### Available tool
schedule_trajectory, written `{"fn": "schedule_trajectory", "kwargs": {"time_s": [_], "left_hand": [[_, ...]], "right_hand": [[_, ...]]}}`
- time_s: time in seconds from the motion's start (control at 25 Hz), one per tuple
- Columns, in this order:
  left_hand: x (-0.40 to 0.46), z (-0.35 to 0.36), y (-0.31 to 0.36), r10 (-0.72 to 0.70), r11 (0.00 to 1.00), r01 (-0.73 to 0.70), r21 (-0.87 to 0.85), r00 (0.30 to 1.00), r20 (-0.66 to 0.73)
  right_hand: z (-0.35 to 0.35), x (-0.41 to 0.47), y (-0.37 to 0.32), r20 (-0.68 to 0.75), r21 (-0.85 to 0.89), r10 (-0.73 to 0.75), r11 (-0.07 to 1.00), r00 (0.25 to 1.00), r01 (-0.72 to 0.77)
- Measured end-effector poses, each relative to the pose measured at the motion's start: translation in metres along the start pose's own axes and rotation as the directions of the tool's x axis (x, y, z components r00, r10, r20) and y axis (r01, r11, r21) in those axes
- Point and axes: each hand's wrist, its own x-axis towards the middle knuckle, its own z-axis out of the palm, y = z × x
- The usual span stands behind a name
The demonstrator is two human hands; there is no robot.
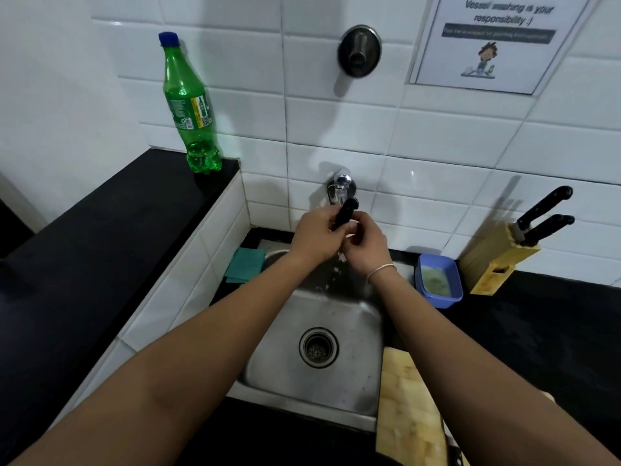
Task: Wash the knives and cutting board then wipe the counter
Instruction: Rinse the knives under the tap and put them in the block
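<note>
My left hand (317,238) grips the black handle of a knife (346,211) just under the chrome tap (341,188), above the steel sink (336,317). My right hand (364,252) is curled against the lower part of the knife; the blade is hidden behind both hands. Water drips below them. A wooden cutting board (410,408) lies at the sink's right front edge. Two more black-handled knives (544,213) stand in a wooden knife block (500,260) on the black counter (537,331) at the right.
A teal cloth (245,264) lies at the sink's back left corner. A blue tub (438,280) with pale green paste sits between the sink and the block. A green plastic bottle (190,105) stands on the raised ledge (111,230) at the left. A wall valve (359,50) is above the tap.
</note>
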Motion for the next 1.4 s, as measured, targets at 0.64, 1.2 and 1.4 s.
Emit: {"fn": "schedule_trajectory", "kwargs": {"time_s": [0.64, 1.2, 1.4], "left_hand": [[-0.039, 0.172, 0.177, 0.438, 0.897, -0.355, -0.265, 0.795, 0.42], [-0.02, 0.252, 0.183, 0.087, 0.937, -0.242, 0.252, 0.86, 0.503], [-0.012, 0.266, 0.197, -0.025, 0.886, -0.241, 0.397, 0.828, 0.56]], "right_hand": [[-0.222, -0.109, 0.045, -0.489, -0.247, -0.08, 0.968, 0.868, -0.05], [-0.333, -0.061, 0.059, -0.587, -0.496, -0.286, 0.867, 0.758, -0.057], [-0.35, -0.046, 0.053, -0.539, -0.545, -0.327, 0.838, 0.777, -0.025]]}}
